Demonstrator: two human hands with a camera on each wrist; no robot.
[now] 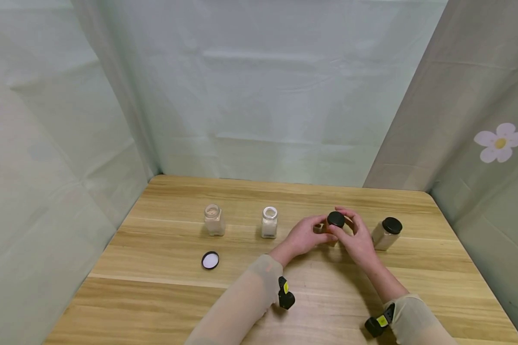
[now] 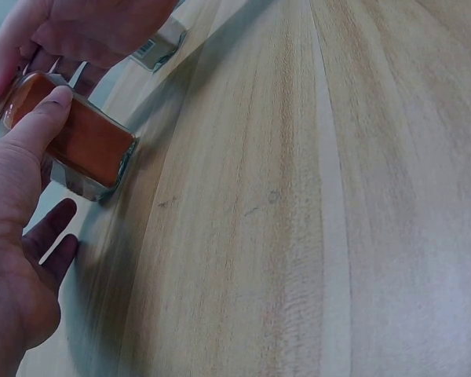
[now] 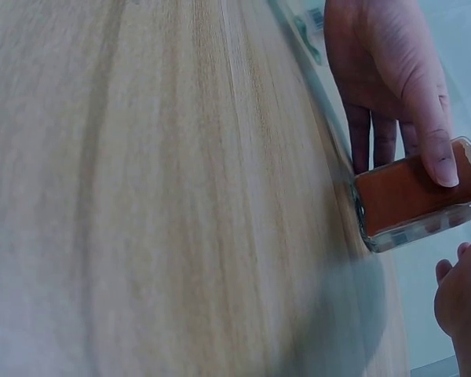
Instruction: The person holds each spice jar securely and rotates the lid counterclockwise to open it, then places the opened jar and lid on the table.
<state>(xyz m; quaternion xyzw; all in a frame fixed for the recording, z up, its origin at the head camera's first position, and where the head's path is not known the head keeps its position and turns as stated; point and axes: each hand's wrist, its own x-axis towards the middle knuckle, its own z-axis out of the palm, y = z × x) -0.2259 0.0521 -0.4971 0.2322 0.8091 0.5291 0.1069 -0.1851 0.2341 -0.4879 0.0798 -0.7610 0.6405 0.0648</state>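
Observation:
A glass spice jar (image 2: 98,145) of orange-red powder is between both hands, right of the table's middle. Its black lid (image 1: 335,219) is on its mouth. My left hand (image 1: 304,235) grips the jar's body, the thumb lying along one side in both wrist views. From the right, my right hand (image 1: 357,242) reaches round the lid, its thumb at the near side and fingers behind. The right wrist view cuts off most of that hand, and the lid is barely seen there.
Right of the hands stands a black-lidded jar (image 1: 384,235) of pale contents. Two lidless jars stand to the left: one with beige powder (image 1: 215,223), one with white contents (image 1: 269,226). A loose lid (image 1: 210,260) lies with its white inside up. Curtains (image 1: 259,120) surround the wooden table (image 1: 155,292).

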